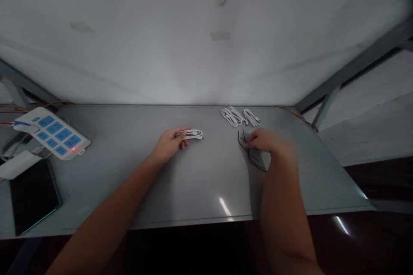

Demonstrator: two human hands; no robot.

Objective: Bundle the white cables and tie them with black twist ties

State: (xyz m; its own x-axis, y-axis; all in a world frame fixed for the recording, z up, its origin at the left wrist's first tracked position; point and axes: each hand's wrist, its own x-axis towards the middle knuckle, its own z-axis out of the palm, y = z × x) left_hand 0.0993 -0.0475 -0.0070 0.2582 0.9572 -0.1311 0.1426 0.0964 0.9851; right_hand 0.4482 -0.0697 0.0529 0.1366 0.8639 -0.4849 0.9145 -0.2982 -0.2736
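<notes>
My left hand [169,144] rests on the grey table [200,180] with its fingers closed round one end of a coiled white cable [192,134]. My right hand [263,141] lies to the right, fingers bent down onto a loose bunch of thin black ties [250,154]. Whether it grips one is too small to tell. Just beyond my right hand lie two coiled white cables [240,116] side by side near the table's back edge.
A white power strip [53,133] with blue sockets and a red light sits at the back left. A dark tablet [32,195] and a white block [16,165] lie at the left edge. Metal frame legs [325,103] rise at the right; a white wall stands behind.
</notes>
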